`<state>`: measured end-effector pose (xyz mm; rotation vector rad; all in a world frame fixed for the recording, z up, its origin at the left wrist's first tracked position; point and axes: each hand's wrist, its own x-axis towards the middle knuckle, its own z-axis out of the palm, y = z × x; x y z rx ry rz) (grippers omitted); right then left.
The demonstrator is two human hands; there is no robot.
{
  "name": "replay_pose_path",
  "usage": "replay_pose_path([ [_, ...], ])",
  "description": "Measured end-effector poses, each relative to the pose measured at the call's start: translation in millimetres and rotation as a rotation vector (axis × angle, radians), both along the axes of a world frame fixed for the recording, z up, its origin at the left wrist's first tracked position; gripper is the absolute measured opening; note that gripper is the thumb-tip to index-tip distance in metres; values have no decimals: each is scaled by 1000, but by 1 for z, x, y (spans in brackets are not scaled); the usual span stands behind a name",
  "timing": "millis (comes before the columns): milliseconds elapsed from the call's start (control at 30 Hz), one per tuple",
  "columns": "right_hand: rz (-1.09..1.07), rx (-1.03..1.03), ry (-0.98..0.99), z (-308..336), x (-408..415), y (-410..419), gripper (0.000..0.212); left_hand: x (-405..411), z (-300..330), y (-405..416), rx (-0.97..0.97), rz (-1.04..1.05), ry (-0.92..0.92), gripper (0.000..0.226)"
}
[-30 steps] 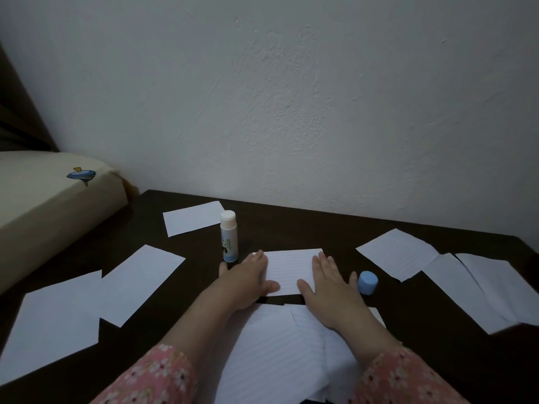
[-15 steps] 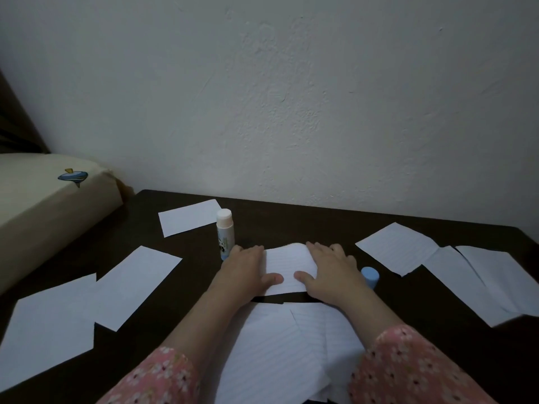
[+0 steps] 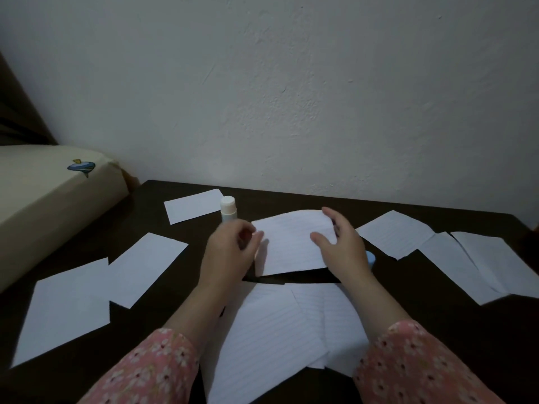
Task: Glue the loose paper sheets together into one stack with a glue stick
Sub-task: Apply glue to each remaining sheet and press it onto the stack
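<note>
A small lined paper sheet point(image 3: 288, 243) is raised off the dark table point(image 3: 408, 310), with a shadow under it. My left hand point(image 3: 230, 252) pinches its left edge. My right hand point(image 3: 341, 246) holds its right edge, thumb on the front and fingers over the top corner. The glue stick point(image 3: 228, 209) stands upright just behind my left hand, its white top showing. Its blue cap point(image 3: 371, 258) peeks out beside my right wrist. A pile of lined sheets point(image 3: 277, 330) lies between my forearms.
Loose sheets lie on the left point(image 3: 145, 266), far left point(image 3: 64, 310), at the back point(image 3: 192, 205) and on the right point(image 3: 393, 237), point(image 3: 481, 263). A cream mattress point(image 3: 43, 193) borders the table's left side. A wall stands behind.
Both hands pressed flat on the small sheet a second ago; now they have curled round its edges and lifted it off the table, tilting it up.
</note>
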<state>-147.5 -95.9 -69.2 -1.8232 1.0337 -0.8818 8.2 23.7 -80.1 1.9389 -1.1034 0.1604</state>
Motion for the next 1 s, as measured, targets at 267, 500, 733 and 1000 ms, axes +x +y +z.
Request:
replay_pose_path([
  [267, 8, 128, -341, 2, -16, 23, 47, 20, -4, -7, -64, 177, 460, 64],
  [500, 125, 204, -164, -1, -20, 38, 49, 33, -1, 5, 69, 59, 503, 34],
  [733, 113, 7, 332, -6, -31, 52, 54, 28, 34, 55, 630, -190, 403, 53],
  [1000, 289, -240, 763, -23, -36, 82, 81, 23, 22, 72, 902, -129, 202, 65],
])
